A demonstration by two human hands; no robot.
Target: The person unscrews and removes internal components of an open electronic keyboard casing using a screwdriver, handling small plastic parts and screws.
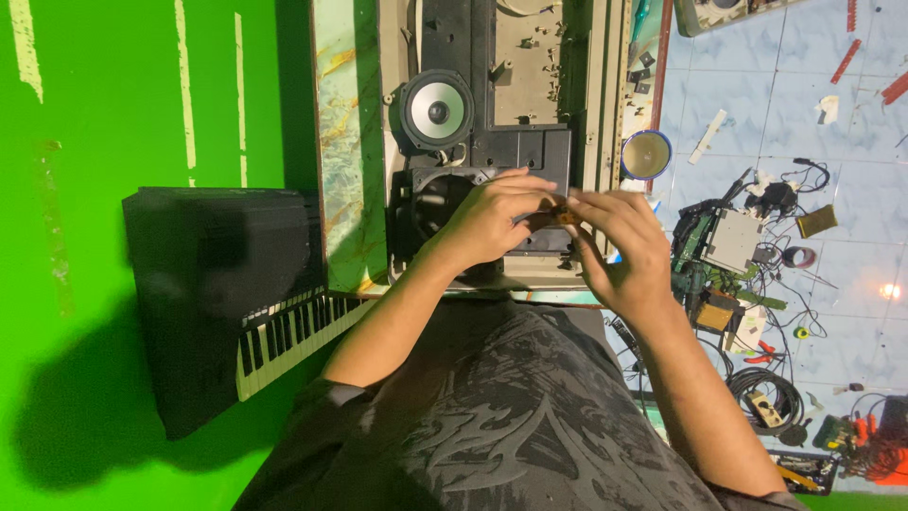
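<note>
Workbench (352, 142): left hand (487, 220) and right hand (626, 248) pinch small brown part (567, 216).

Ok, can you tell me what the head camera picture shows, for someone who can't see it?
A person's left hand and right hand pinch a small brown part together above an opened black casing holding a round speaker. A black keyboard stands against a green wall on the left, and tools and cables litter the tiled floor on the right.

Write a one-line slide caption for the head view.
Left hand and right hand pinch a small brown part above an opened speaker cabinet.
</note>
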